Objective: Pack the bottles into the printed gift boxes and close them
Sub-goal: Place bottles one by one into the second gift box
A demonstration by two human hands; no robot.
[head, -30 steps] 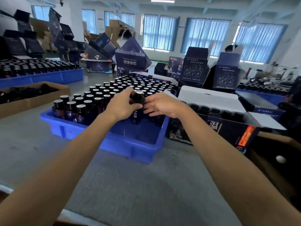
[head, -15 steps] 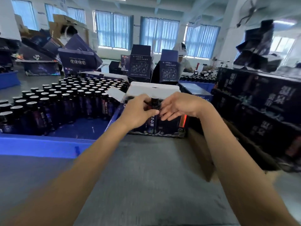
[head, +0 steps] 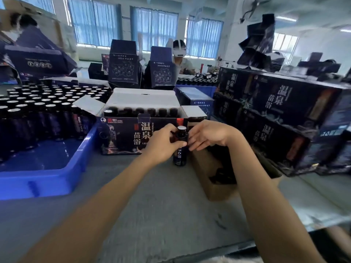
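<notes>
Bottle, dark and upright, is held by the left hand, whose fingers wrap around it, just in front of the open printed gift box over the grey table. The right hand touches its shoulder with loosely straight fingers. A blue crate of capped bottles lies to the left, stacked boxes to the right, blue-curtained windows behind.

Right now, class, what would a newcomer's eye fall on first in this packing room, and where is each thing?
At centre, the left hand grips a dark bottle upright while the right hand touches its neck. Just behind stands an open printed gift box holding a row of bottles. A blue tray crowded with more bottles fills the left; closed printed boxes are stacked at right.
</notes>
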